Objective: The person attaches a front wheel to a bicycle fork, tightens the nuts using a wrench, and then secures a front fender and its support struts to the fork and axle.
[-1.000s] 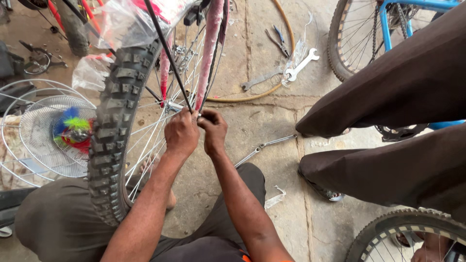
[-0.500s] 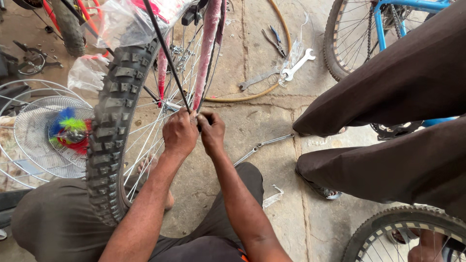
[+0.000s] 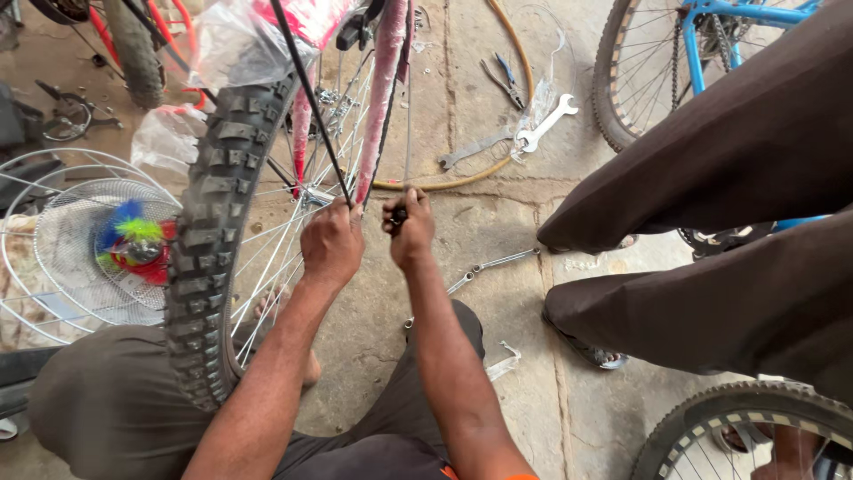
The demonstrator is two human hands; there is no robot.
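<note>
head view: the left hand (image 3: 330,244) grips a black cable (image 3: 306,89) beside the knobby bicycle wheel (image 3: 222,222). the right hand (image 3: 409,233) pinches a small dark fitting (image 3: 399,214) just beside it, over the concrete floor (image 3: 498,231). keeping the cable taut while the fitting is worked likely helps.

Clearly a bicycle repair workshop: bare cracked concrete floor (image 3: 498,231) strewn with a spanner (image 3: 546,123) and pliers (image 3: 503,78) at upper centre, knobby-tyred wheel (image 3: 218,231) at left, blue bicycle (image 3: 702,53) at upper right.
</note>
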